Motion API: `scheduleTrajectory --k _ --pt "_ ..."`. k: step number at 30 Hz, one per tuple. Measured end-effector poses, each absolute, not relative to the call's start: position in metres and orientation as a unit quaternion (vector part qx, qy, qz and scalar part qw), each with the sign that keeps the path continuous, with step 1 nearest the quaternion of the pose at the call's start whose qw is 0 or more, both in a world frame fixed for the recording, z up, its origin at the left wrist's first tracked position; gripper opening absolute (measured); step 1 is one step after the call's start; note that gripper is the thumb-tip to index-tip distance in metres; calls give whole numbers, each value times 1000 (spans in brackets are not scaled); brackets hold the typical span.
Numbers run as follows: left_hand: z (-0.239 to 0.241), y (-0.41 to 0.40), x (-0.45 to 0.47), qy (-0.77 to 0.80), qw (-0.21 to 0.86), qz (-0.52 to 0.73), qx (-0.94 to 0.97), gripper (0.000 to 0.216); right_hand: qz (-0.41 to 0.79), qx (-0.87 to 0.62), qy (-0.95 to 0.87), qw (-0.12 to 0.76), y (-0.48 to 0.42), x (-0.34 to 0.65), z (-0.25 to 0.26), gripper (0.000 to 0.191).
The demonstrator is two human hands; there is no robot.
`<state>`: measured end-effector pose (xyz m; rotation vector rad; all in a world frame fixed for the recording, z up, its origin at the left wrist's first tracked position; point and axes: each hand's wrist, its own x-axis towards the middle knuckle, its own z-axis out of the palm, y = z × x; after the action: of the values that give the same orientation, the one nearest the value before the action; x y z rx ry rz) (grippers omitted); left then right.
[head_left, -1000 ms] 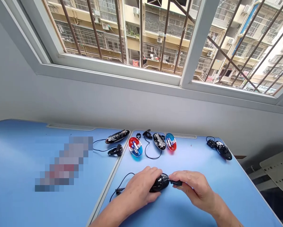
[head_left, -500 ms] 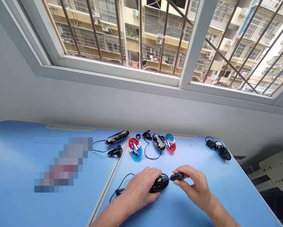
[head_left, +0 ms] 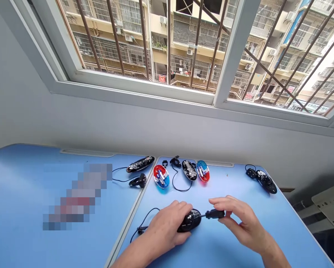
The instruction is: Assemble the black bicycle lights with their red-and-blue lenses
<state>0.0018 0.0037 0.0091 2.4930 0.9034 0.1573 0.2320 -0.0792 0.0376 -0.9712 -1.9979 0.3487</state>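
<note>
A black oval housing with a cable lies on the blue table in front of me. My left hand is closed over its left part and presses it down, covering much of it. A small black-handled screwdriver lies almost level, its thin shaft reaching the housing's right end. With thumb and fingers my right hand pinches the rear end of the handle, and its upper fingers stretch out above it. Left of my left hand, a looped black cable runs to a small black part, half hidden by my wrist.
Behind my hands lie two red-and-blue oval shells, a black oval piece and a cabled black clip. Further left are another black oval and bracket. A black unit sits far right. A seam divides the tables.
My right hand has slid back to the handle's rear end, and its upper fingers have lifted off. More of the handle shows. The left hand stays on the housing; the view has shifted slightly.
</note>
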Motion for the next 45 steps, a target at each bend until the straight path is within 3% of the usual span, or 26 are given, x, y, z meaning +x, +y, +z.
scheduleTrajectory --k 6,17,34,39,45 --pt "9 3 2 335 240 52 910 33 213 -378 -791 431 -81 227 30 42" --pt "12 4 4 341 224 34 912 36 135 -363 -817 428 -82 214 28 37" --pt "19 2 4 341 229 26 911 32 149 -381 -821 398 -80 232 40 45" --pt "22 1 3 347 234 25 908 31 157 -374 -828 388 -81 232 44 37" --pt "18 2 2 347 240 34 906 35 83 -447 -771 446 -83 231 40 23"
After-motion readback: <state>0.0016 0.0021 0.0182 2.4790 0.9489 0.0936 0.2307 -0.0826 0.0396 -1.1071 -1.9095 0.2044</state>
